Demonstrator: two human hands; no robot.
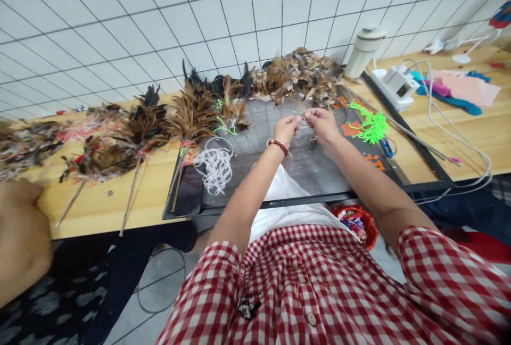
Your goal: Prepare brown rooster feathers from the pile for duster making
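Observation:
My left hand (286, 128) and my right hand (322, 121) meet over a dark cutting mat (315, 166), fingers pinched together on something small and thin that I cannot make out. A red bead bracelet (278, 146) circles my left wrist. Just beyond the hands lies a heap of brown feathers (299, 74). A bundle of white strips (215, 166) rests on the mat to the left of my left hand. Neon green ties (369, 124) lie to the right of my right hand.
Feather dusters on sticks (120, 142) spread over the wooden table (99, 201) at left. Blue scissors (386, 147), a white bottle (364, 49), a white device with cables (397, 83) and pink and blue cloth (467, 89) sit at right. Another person's arm (19, 238) shows at the left edge.

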